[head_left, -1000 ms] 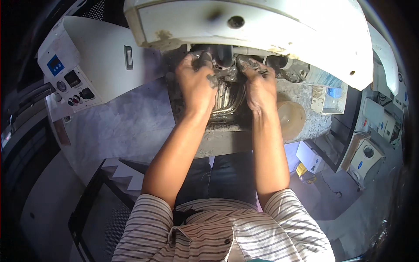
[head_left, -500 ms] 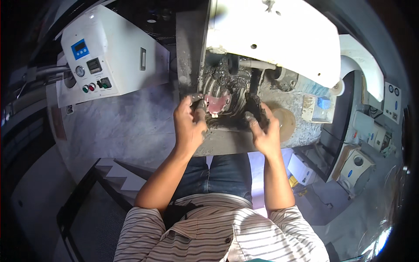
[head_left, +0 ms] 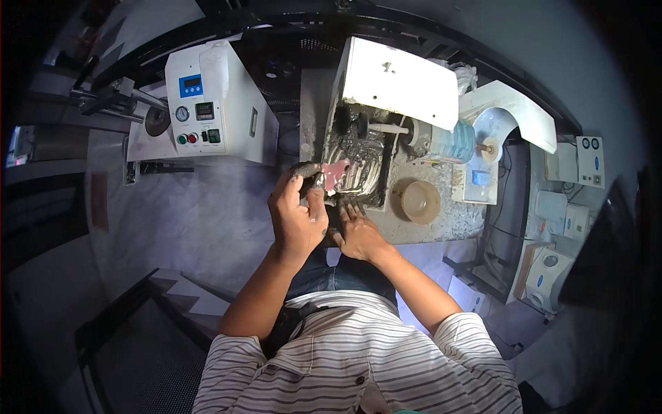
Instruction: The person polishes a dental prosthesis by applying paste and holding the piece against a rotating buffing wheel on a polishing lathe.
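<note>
My left hand (head_left: 298, 212) pinches a pink denture plate (head_left: 335, 174) with small pale teeth along its edge. It is held above the near left part of a tray (head_left: 383, 201) smeared with wet, dark grey slurry. Grey muck coats the fingertips of both hands. My right hand (head_left: 361, 236) holds nothing and lies with its fingers spread on the front edge of the bench, just nearer than the tray. Behind the denture, a polishing lathe's spindle (head_left: 387, 129) with a dark wheel at its left end sticks out over the tray.
A white hood (head_left: 400, 86) covers the lathe from behind. Right of the tray stands a round tan bowl (head_left: 420, 202), with a blue block (head_left: 481, 178) in a white tray beyond it. At the left is a white control box (head_left: 207, 103) with dials and buttons.
My right hand has let go of a dark, muddy clump and moved left to lie on the bench edge. The denture is now tilted in my left hand. The whole view has shifted.
</note>
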Tool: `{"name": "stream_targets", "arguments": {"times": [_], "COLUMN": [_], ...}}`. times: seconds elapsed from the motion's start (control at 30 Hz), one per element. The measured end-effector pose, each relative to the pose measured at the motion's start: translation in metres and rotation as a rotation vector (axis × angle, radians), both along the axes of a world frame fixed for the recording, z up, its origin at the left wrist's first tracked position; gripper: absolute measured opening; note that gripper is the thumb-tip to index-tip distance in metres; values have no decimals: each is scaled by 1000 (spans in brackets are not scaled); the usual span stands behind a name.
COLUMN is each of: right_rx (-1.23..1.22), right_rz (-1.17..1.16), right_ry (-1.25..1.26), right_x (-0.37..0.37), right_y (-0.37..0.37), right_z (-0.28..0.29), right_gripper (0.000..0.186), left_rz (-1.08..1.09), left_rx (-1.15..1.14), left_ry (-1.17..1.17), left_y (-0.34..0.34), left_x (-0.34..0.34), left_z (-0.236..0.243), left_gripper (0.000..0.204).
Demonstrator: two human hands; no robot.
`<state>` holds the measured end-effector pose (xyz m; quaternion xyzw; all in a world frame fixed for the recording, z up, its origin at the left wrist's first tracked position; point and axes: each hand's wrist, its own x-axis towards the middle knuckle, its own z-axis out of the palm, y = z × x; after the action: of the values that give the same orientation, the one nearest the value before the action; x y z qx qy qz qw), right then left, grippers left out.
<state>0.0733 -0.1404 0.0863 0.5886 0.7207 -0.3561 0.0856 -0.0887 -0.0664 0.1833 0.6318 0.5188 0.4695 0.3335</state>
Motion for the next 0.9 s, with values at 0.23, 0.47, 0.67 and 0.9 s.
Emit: {"name": "stream_targets", "arguments": {"times": [0.23, 0.47, 0.67, 0.9], "right_rx": [-233, 171, 196, 142], "right_rz": [-128, -256, -325, -340], "right_ry": [141, 331, 428, 354], "right_x": [10, 47, 77, 68], "right_y": [6, -11, -11, 22], "right_z": [61, 59, 65, 35], "right_gripper": [58, 52, 54, 67], "left_rz": [22, -43, -37, 76], "left_rx": [149, 291, 235, -34], "left_ry": [142, 263, 337, 430], "left_y": [-10, -29, -38, -23], "left_x": [3, 17, 30, 8], "left_z": [38, 65, 67, 7], "left_gripper": [22, 17, 16, 9]}}
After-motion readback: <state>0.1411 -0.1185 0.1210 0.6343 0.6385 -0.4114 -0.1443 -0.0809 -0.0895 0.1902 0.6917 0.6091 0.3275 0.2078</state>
